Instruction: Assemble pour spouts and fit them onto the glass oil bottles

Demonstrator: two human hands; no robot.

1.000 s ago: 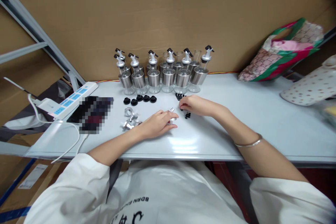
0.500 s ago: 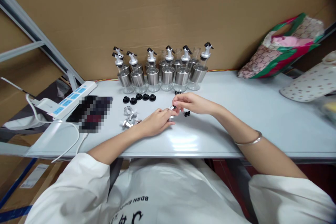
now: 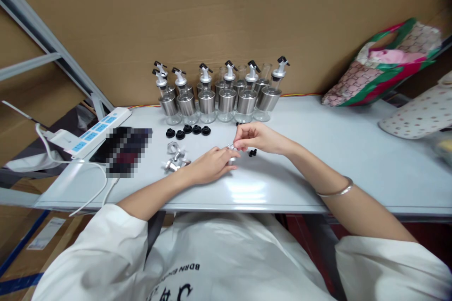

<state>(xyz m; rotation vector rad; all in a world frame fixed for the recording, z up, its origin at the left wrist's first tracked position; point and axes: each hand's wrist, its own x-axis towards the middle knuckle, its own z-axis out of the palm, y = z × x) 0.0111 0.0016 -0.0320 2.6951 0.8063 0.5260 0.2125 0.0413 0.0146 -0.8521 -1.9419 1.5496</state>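
Head view: right hand (image 3: 259, 138) has moved from the small black pieces (image 3: 253, 153) to the silver fitting (image 3: 231, 162).
Left hand (image 3: 213, 165): grip closed around the fitting, over the counter (image 3: 353, 150).
Right grip: pinched at its tip, contents hidden.
Work: both hands now meet at one part.

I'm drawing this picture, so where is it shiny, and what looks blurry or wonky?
In the head view, white glare shines on the tabletop near its front edge; also in the head view, the yellowish thing at the far right is blurry, the rightmost front bottle leans, maybe from the wide lens, and the small held silver piece is hard to make out.
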